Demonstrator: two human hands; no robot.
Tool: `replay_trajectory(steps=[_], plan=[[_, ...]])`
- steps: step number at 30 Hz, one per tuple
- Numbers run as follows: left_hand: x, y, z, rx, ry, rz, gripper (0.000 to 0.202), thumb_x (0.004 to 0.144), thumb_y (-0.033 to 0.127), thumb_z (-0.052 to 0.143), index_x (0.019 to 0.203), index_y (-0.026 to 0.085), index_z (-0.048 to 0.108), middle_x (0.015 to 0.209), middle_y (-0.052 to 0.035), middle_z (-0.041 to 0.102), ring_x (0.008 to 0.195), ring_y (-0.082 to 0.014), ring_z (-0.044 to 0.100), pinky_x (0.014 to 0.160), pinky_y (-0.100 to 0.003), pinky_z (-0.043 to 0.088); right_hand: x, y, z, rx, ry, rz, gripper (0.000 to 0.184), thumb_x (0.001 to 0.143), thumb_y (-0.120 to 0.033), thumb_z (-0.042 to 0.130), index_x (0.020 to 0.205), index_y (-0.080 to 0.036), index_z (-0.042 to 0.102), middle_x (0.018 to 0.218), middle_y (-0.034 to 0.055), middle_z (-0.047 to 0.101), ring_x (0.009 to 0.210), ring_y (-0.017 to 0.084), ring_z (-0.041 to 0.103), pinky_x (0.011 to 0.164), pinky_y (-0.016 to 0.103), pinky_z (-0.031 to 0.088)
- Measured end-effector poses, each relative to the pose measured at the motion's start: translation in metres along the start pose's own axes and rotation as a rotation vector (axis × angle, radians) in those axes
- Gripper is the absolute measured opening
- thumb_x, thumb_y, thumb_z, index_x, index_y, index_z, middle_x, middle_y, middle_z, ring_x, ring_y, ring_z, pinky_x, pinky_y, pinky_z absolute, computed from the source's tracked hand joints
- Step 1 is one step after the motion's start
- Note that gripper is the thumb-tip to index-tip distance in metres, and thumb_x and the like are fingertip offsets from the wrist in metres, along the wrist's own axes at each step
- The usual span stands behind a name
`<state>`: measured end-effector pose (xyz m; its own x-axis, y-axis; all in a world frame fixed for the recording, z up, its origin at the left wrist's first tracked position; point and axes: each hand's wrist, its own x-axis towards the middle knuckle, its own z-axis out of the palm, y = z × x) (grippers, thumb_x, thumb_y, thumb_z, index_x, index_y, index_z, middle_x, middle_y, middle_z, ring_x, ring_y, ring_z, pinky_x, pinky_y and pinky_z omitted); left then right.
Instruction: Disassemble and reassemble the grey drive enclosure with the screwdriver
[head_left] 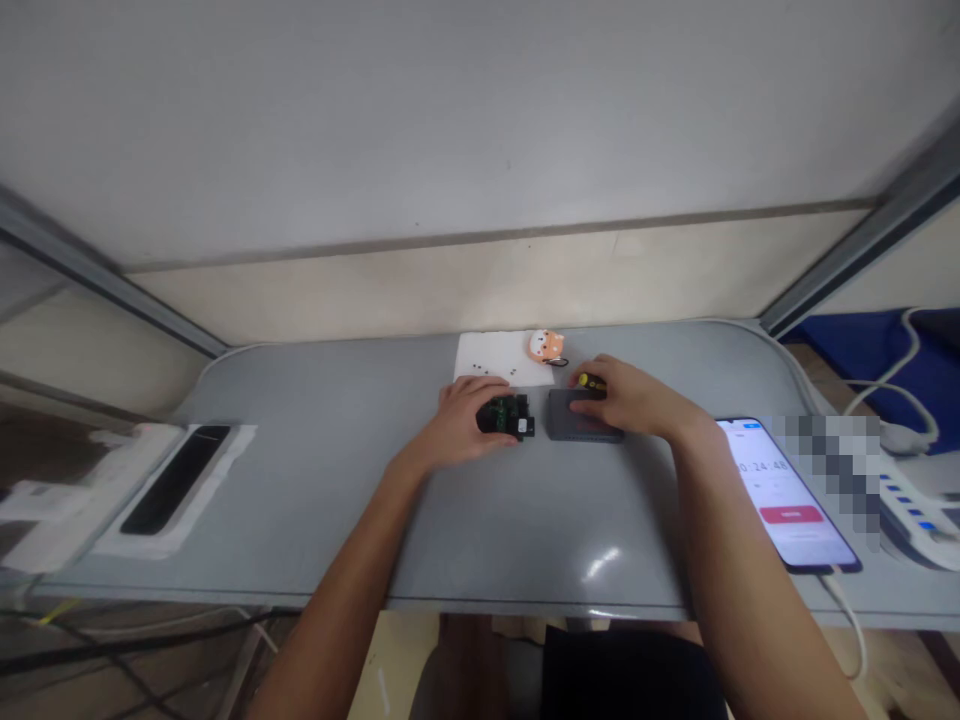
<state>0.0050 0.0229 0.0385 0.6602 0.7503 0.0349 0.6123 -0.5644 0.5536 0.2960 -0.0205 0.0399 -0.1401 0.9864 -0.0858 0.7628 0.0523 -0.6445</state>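
My left hand point(471, 422) is closed around a green circuit board point(504, 415) with black parts along its right side. Part of the board is hidden under my fingers. To its right lies a dark grey box-shaped case point(583, 430) with a row of small holes along its near side. My right hand point(611, 398) reaches over the case, its fingertips at the top. A black and yellow handle, apparently a screwdriver's point(590, 382), is tucked in that hand; its shaft is hidden. Just behind my left hand, several tiny screws point(487, 372) lie on a white paper sheet point(491, 350).
An orange and white animal-shaped case point(546, 346) with a clip sits on the paper's right corner. On the right are a lit phone point(795, 500) showing a timer and a white power strip point(919, 515) with cables. A black phone-like slab point(176, 480) lies at left.
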Motion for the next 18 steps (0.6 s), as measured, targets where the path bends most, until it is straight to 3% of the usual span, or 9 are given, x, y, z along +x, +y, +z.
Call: replay_trajectory(steps=[5,10,15,18], plan=[[-0.021,0.018,0.005,0.055,0.073,0.014,0.062,0.078,0.049,0.087,0.133,0.034,0.064,0.146,-0.0052,0.06,0.142,-0.0356,0.041,0.122,-0.057,0.025,0.008,0.0,0.006,-0.004,0.051,-0.08,0.014,0.082,-0.025,0.075,0.097,-0.025,0.075,0.099,0.0074,0.07,0.072,0.019,0.062,0.066,0.033,0.049],[-0.051,0.033,0.021,0.115,-0.024,0.079,0.058,0.076,0.048,0.089,0.128,0.036,0.068,0.143,-0.0042,0.061,0.139,-0.0361,0.041,0.121,-0.058,0.027,0.012,-0.003,0.015,0.037,0.071,-0.125,0.016,0.084,-0.028,0.075,0.099,-0.026,0.073,0.092,0.0063,0.073,0.072,0.021,0.063,0.064,0.033,0.048],[-0.06,0.027,0.027,0.122,-0.009,0.064,0.065,0.077,0.053,0.087,0.136,0.036,0.066,0.151,-0.004,0.056,0.141,-0.0378,0.037,0.121,-0.058,0.029,0.017,-0.006,0.02,-0.01,0.072,-0.129,0.023,0.085,-0.033,0.076,0.107,-0.026,0.074,0.106,0.0087,0.075,0.083,0.025,0.066,0.074,0.036,0.049],[-0.052,0.012,0.02,0.141,0.083,0.065,0.052,0.089,0.05,0.076,0.138,0.034,0.064,0.149,-0.0052,0.058,0.14,-0.0336,0.041,0.121,-0.054,0.029,0.019,-0.006,0.022,0.011,0.066,-0.13,0.024,0.086,-0.032,0.076,0.109,-0.025,0.073,0.11,0.009,0.075,0.086,0.025,0.067,0.078,0.037,0.05]])
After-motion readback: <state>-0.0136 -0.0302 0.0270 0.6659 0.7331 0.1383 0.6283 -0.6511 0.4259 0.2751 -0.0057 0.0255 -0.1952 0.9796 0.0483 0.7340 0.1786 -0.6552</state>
